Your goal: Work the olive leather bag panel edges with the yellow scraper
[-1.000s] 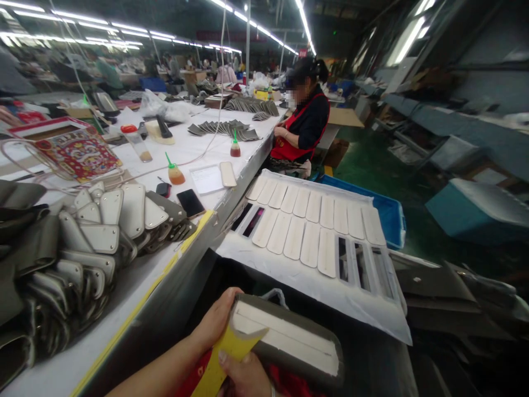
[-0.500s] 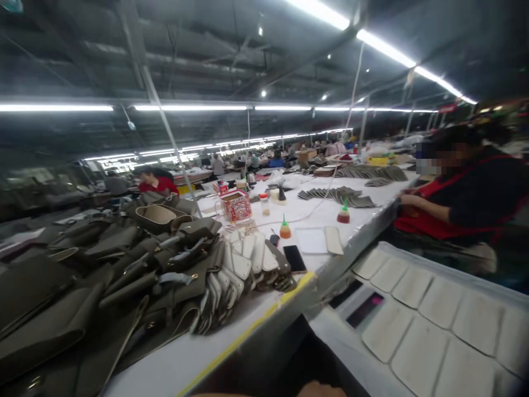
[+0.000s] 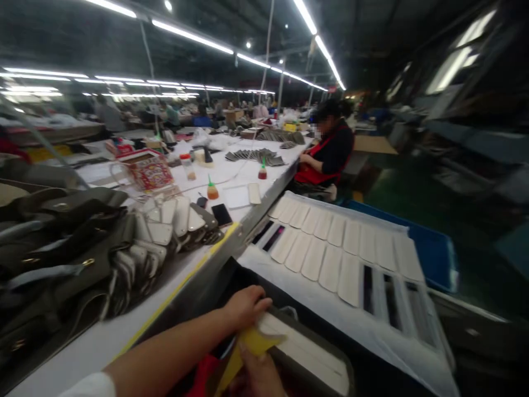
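Long white lights [image 3: 192, 37] hang under a dark roof [image 3: 223, 19] above you, with a green floor [image 3: 407, 190] and bright windows [image 3: 452, 69] to your right.

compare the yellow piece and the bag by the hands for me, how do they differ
Colour: the yellow piece is yellow, while the bag is dark around a whitish middle.
Shape: the yellow piece looks thin, with a notched end; the bag is bulkier, with rounded corners.
Handling: the right hand grips the yellow piece, while the left hand is at the bag's end.
Both sit low in the view.
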`<state>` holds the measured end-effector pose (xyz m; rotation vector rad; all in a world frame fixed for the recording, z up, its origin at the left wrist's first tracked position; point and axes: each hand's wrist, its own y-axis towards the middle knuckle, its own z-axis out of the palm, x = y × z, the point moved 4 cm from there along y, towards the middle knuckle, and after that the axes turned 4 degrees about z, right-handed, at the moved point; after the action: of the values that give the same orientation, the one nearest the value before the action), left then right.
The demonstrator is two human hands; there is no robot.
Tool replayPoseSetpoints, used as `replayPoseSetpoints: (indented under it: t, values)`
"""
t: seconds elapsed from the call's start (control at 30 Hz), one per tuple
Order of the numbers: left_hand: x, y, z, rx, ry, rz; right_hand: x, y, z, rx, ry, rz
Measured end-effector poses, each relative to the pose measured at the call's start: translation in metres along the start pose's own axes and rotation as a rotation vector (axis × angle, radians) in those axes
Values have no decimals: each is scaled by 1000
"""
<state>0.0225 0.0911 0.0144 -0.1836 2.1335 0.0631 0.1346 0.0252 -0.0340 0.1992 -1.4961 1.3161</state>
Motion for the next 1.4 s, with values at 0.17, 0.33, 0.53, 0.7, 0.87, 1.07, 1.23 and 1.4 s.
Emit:
replayPoseSetpoints:
  t: [0.17,0.33,0.53,0.7,0.87,1.07,1.23,1.4]
  values:
    - [41,-35,-31,-31,-365,-160,-26,-34,-30,-221,92,-61]
    - [67,-75,-30,-51,-713,-308,-7,-49,-31,-304,90,-155]
    - [50,-75,-1,0,-1026,-282,1,-50,-28,-339,94,-220]
    - [38,-62,-3,57,-912,-198,1,-41,-28,-335,169,-252]
    - [40,-51,-10,19,-463,-81,15,-43,-26,-379,203,-287]
    - [34,-54,-10,64,-515,-147,64,-64,-36,-506,109,-484]
    - [41,-71,-8,114,-1026,-317,115,-46,-42,-435,105,-584]
    - [47,-68,-8,38,-991,-348,141,2,-29,-453,17,-675]
